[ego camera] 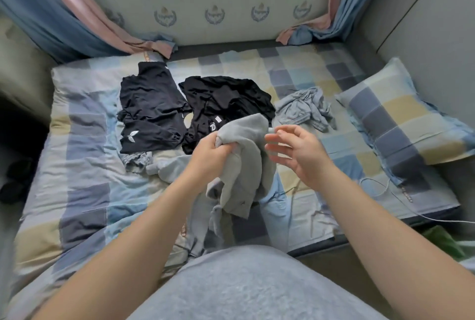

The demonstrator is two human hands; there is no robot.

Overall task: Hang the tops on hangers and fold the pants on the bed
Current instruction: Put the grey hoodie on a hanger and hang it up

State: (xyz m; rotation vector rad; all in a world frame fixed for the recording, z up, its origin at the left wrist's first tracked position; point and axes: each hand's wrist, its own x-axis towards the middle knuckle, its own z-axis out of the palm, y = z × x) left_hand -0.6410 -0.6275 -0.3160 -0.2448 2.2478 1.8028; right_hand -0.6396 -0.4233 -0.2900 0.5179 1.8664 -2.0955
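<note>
I see the left hand [210,148] squeezing a gray garment [246,165] up over the near middle of the bed [84,165]. The right hand [295,150] is spread wide beside it. Two black tops [154,103] lie farther back.

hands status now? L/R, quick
Left hand: closed, gripping the grey garment.
Right hand: open, fingers spread beside the garment, holding nothing.

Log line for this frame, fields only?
left hand: grip shut on grey garment | right hand: open, beside it | two black tops on bed | hangers: none visible
</note>
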